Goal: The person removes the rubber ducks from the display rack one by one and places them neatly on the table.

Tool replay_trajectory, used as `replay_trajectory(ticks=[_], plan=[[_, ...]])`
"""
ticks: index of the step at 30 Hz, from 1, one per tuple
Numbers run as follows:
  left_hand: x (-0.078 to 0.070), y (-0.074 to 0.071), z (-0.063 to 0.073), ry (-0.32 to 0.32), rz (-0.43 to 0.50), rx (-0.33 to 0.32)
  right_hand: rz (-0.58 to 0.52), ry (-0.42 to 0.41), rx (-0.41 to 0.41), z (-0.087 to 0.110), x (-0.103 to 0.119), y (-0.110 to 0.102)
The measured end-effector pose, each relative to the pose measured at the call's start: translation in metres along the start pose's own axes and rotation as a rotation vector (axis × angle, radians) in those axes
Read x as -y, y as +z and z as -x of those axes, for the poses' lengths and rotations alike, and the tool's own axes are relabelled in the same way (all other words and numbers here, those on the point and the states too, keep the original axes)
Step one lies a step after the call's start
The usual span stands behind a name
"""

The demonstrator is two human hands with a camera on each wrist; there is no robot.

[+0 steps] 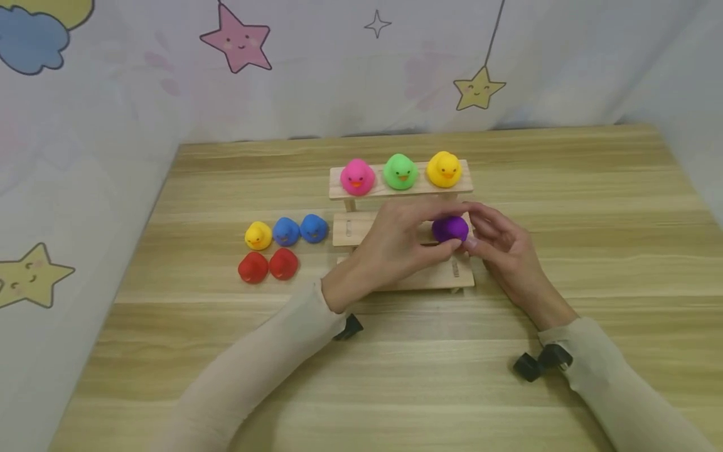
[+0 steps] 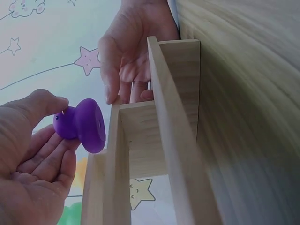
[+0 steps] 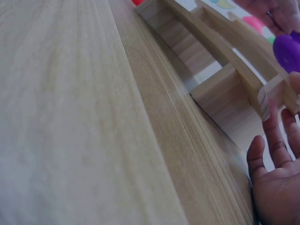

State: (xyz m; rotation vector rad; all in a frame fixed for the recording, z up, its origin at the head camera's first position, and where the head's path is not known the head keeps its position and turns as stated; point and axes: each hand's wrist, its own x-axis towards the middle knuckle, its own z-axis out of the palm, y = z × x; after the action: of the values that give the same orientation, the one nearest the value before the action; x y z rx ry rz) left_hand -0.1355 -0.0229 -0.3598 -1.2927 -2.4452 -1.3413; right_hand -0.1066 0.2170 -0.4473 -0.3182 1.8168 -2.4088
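Note:
A purple toy duck [image 1: 450,230] is held over the right end of the middle step of a wooden three-step stand [image 1: 403,276]. My left hand [image 1: 395,235] pinches it between thumb and fingers; the left wrist view shows the duck [image 2: 84,124] tilted, its flat base facing the stand. My right hand [image 1: 508,257] is at the stand's right end, fingers loosely bent and thumb close to the duck. In the right wrist view, the right hand's fingers [image 3: 276,145] reach beside the stand's end; whether they press on the wood is unclear.
On the top step sit a pink duck [image 1: 357,177], a green duck [image 1: 400,172] and a yellow duck [image 1: 444,169]. Left of the stand, a smaller yellow duck [image 1: 258,236], two blue ducks [image 1: 286,232] and two red ducks [image 1: 253,268] stand on the wooden table [image 1: 418,376]. A printed curtain [image 1: 316,75] hangs behind.

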Motion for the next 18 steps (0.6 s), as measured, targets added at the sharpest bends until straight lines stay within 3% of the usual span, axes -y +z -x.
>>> replay_trajectory(ticks=[7, 18], plan=[[-0.004, -0.012, 0.014, 0.038, -0.010, -0.043, 0.077, 0.047, -0.016, 0.000, 0.002, 0.000], [-0.006, -0.029, 0.038, 0.049, -0.038, -0.095, 0.045, 0.026, -0.010, -0.002, -0.001, 0.000]])
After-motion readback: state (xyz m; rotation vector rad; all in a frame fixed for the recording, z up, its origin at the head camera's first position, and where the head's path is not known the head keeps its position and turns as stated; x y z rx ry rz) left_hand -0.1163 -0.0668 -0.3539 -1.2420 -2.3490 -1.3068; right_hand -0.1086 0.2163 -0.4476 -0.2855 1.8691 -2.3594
